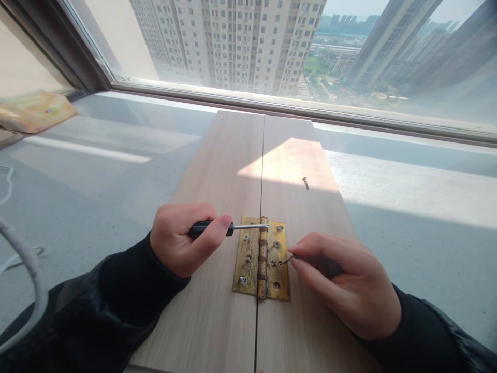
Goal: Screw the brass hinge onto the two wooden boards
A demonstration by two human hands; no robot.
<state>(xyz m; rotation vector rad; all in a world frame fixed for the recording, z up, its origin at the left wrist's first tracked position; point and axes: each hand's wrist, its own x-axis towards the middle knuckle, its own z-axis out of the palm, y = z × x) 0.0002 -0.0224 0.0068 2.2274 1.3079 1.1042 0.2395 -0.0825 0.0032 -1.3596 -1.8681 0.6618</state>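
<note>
A worn brass hinge (252, 254) lies flat across the seam between two pale wooden boards (217, 176). My left hand (186, 238) is closed around the black handle of a screwdriver (248, 226), whose shaft points right, over the top of the hinge's knuckle. Between thumb and forefinger, my right hand (341, 280) pinches a screw (288, 258) by its head end; its tip is at a hole in the right leaf. Several screws sit in other holes of the hinge, and the lowest right hole (276, 285) shows no screw.
One loose screw (305, 183) rests on the right board, beyond the hinge. A white cable (29, 269) curves along the left side of the pale sill (89, 181). A crumpled yellowish packet (39, 111) lies at the far left, beside the window frame (194, 99).
</note>
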